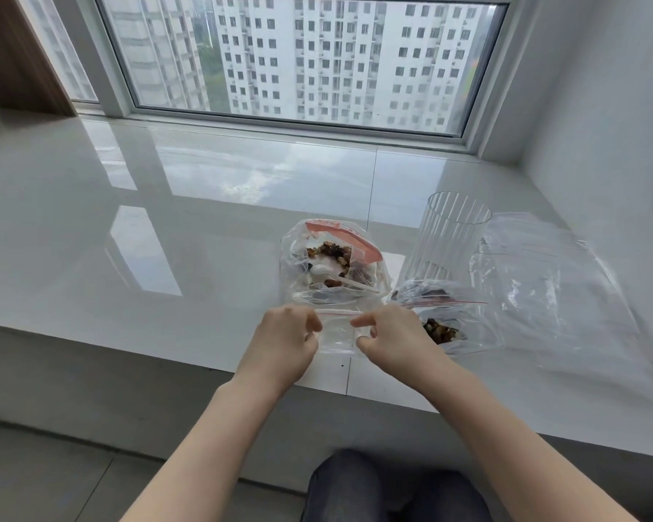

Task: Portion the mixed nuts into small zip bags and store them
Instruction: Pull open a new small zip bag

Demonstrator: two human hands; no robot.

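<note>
Together at the near edge of the sill, both hands pinch one small empty zip bag (pixel 337 333) by its top: the left hand (pixel 288 335) grips the left end of the red-lined seal, the right hand (pixel 387 333) the right end, fingers curled and thumbs tucked against the plastic. The bag hangs flat between them, just above the glossy white window sill (pixel 166 227).

Just beyond it lies a larger open zip bag (pixel 332 263) with a pink-red closure strip, holding mixed nuts (pixel 330 252) and a white plastic spoon (pixel 323 272). Beside the right hand, a small filled zip bag (pixel 445 318) rests on the sill with nuts inside. Behind that bag stands a clear ribbed plastic cup (pixel 449 235), upright. Farther right sprawls a big, crumpled clear plastic bag (pixel 551 288). Beyond the sill, the window (pixel 298 58) shows tall white apartment blocks.
</note>
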